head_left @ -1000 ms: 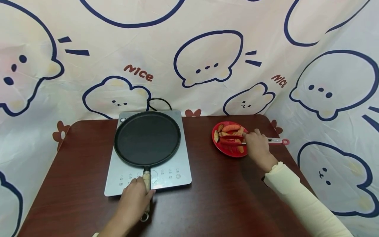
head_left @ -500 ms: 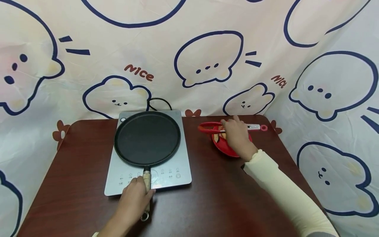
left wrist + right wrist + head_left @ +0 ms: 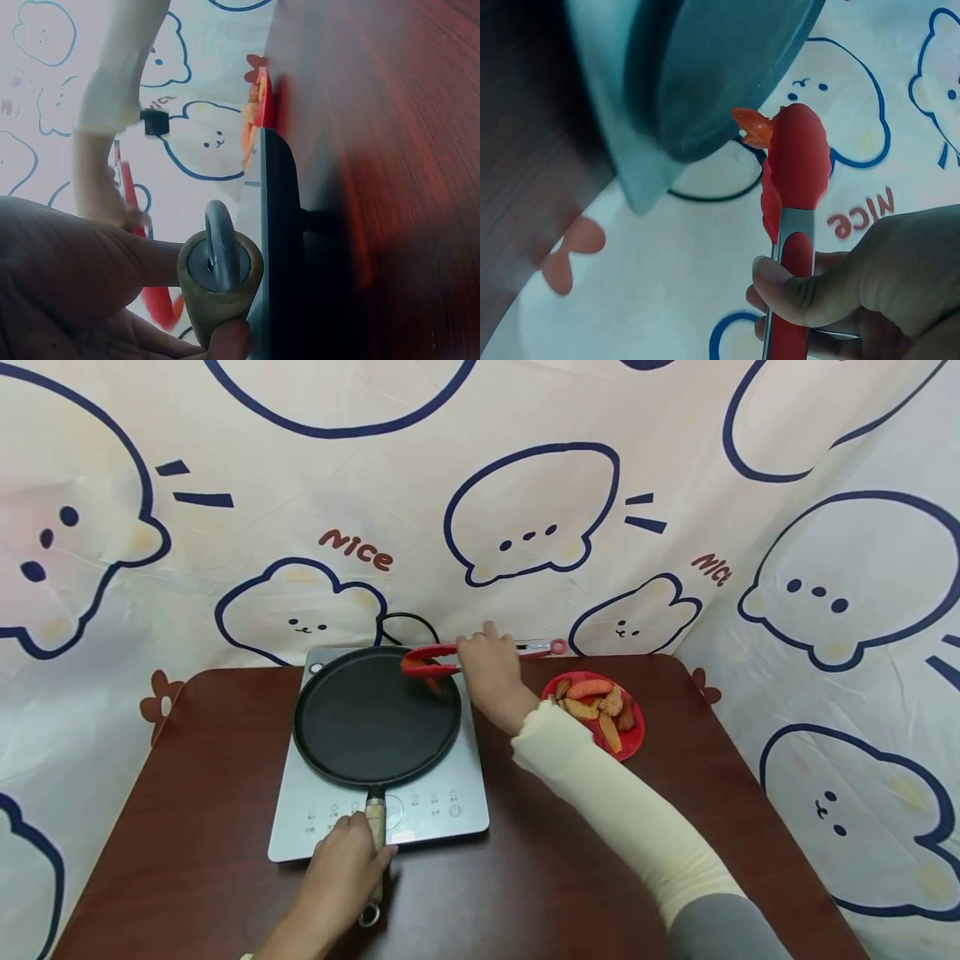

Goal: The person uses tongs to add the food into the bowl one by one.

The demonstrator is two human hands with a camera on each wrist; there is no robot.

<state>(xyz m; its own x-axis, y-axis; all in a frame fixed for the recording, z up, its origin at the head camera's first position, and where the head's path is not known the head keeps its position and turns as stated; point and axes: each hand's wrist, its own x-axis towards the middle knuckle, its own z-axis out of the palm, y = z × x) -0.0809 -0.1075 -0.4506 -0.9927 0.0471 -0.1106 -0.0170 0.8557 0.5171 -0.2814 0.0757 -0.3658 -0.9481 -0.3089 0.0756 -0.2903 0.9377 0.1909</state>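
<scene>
A flat black frying pan (image 3: 367, 727) sits on the silver induction cooker (image 3: 288, 827). My left hand (image 3: 341, 868) grips its pale handle (image 3: 217, 300), which has a metal ring at the end. Above the pan's far right edge, my right hand (image 3: 491, 677) holds red-tipped tongs (image 3: 799, 165) around the middle, thumb on one arm. Pinched in the tongs' tips is an orange piece of food (image 3: 754, 127), partly hidden by them and blurred in the head view. To the right, the red plate (image 3: 636, 743) bears several food pieces, among them a sausage-like one (image 3: 590, 687).
A brown table (image 3: 187, 760) carries the cooker and plate. A patterned cloth (image 3: 525, 410) hangs behind the table and down its right side. From the cooker's back runs a black cord (image 3: 412, 616). The right forearm crosses in front of the plate's left side.
The right hand has lifted the tongs off the plate and carried them left, with the orange piece, to above the pan. The left hand has stayed on the handle.
</scene>
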